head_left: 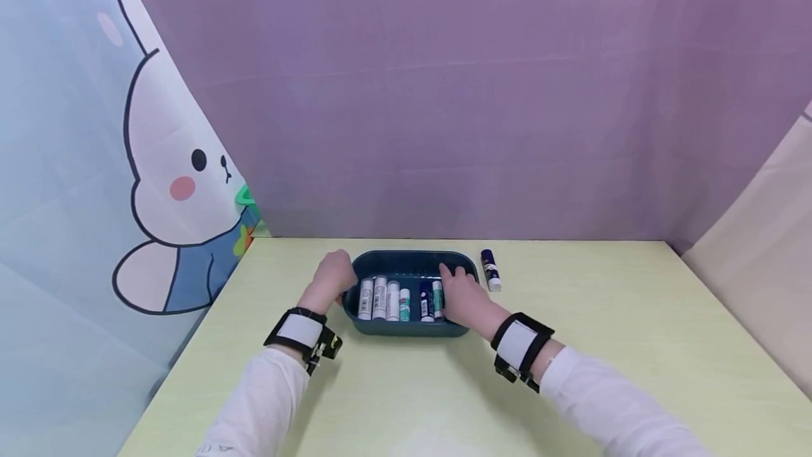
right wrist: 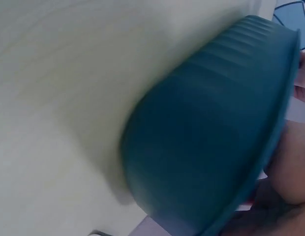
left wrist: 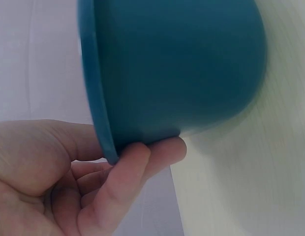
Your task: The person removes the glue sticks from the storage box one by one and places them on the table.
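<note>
A dark teal plastic tub (head_left: pixel 409 329) with rounded ends stands on the table. Its left end is pinched at the rim by my left hand (head_left: pixel 334 273); in the left wrist view the thumb and fingers (left wrist: pixel 125 169) clasp the rim. Inside, a row of glue sticks lies side by side: several white ones (head_left: pixel 379 298), a small white-and-green one (head_left: pixel 404 305), a dark blue one (head_left: pixel 426 302) and another green one (head_left: pixel 438 298). My right hand (head_left: pixel 468 296) reaches over the right end, fingers down inside beside the green stick. I cannot tell whether it holds anything.
A blue glue stick with a white end (head_left: pixel 490 271) lies on the pale yellow table (head_left: pixel 603 344), just right of the tub. Behind the table's back edge hangs a purple cloth (head_left: pixel 457 111). A cartoon-printed curtain (head_left: pixel 63 217) is on the left.
</note>
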`<state>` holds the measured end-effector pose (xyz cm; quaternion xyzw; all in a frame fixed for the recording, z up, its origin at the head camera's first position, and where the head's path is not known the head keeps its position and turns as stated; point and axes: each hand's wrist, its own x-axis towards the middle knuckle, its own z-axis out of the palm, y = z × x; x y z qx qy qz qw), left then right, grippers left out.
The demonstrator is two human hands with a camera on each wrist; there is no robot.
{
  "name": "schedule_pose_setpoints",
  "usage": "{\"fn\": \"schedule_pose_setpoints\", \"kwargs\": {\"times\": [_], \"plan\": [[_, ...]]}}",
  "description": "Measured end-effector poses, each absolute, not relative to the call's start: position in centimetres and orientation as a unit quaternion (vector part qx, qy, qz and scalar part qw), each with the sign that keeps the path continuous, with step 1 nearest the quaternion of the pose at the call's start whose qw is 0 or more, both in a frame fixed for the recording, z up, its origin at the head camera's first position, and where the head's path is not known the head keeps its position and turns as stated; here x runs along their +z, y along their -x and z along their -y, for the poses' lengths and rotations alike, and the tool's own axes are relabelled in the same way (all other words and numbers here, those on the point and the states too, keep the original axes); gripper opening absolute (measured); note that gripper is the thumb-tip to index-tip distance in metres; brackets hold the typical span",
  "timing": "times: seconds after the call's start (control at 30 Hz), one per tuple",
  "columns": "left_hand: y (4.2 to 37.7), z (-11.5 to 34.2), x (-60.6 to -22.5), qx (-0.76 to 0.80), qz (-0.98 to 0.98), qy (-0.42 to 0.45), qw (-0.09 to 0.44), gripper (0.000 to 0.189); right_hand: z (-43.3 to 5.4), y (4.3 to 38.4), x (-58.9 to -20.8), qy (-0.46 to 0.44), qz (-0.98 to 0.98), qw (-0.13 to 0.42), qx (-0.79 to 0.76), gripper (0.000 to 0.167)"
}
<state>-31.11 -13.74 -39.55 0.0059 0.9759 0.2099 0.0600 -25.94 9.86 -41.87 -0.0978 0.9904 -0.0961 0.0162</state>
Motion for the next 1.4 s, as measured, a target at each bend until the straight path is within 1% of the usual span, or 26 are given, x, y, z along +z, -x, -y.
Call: {"fn": "schedule_pose_setpoints", "kwargs": {"times": [0.13, 0.27, 0.33, 0.43, 0.5, 0.7, 0.87, 1.03, 1.4], "plan": [[31.1, 13.7, -39.5, 0.212, -0.975, -0.003, 0.064, 0.013, -9.5, 26.1, -42.2, 0.087, -0.994, 0.016, -0.06, 0.068], [31.2, 13.6, -39.6, 0.208, -0.976, -0.001, 0.063, 0.013, -9.2, 26.3, -42.3, 0.098, -0.995, -0.007, -0.01, 0.05], [31.2, 13.6, -39.6, 0.207, -0.976, -0.001, 0.063, 0.013, -9.0, 26.3, -42.2, 0.1, -0.995, -0.01, 0.005, 0.04], [31.2, 13.6, -39.6, 0.208, -0.976, -0.001, 0.062, 0.013, -8.8, 26.5, -42.2, 0.09, -0.996, 0.003, 0.002, 0.027], [31.2, 13.6, -39.6, 0.208, -0.976, -0.001, 0.061, 0.012, -8.6, 26.5, -42.2, 0.079, -0.997, 0.015, -0.006, 0.022], [31.2, 13.7, -39.8, 0.207, -0.977, -0.007, 0.054, 0.011, -8.2, 26.8, -42.6, 0.054, -0.997, 0.044, -0.019, 0.027], [31.2, 13.7, -39.8, 0.205, -0.977, -0.007, 0.055, 0.011, -8.4, 26.9, -42.9, 0.058, -0.997, 0.028, -0.034, 0.023], [31.2, 13.7, -39.6, 0.202, -0.978, -0.006, 0.056, 0.012, -8.6, 27.0, -43.2, 0.069, -0.997, 0.012, -0.033, 0.025], [31.1, 13.6, -39.6, 0.194, -0.98, -0.012, 0.048, 0.013, -8.6, 27.4, -43.3, 0.058, -0.997, 0.037, -0.039, 0.025]]}}
